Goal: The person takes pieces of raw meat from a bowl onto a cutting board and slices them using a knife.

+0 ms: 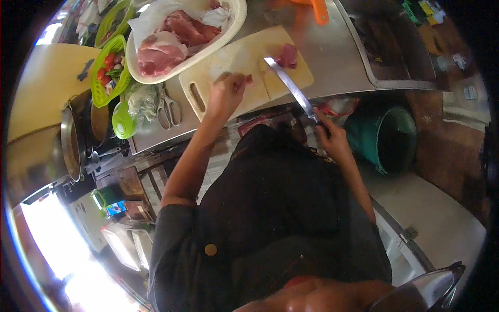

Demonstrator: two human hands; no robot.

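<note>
The right hand (332, 136) holds a long, dark-handled metal knife (293, 88); the left hand (227, 92) pinches a small pink meat scrap (249, 80) over the cream rectangular board (228, 61), where one reddish meat block (289, 56) lies.

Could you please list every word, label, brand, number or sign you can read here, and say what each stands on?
None can be read.
Blue-and-red package, lower left: any print is too small and blurred.
Pale bluish patch, far right: too blurred to tell if it bears text.
Knife: no legible marking.
</note>
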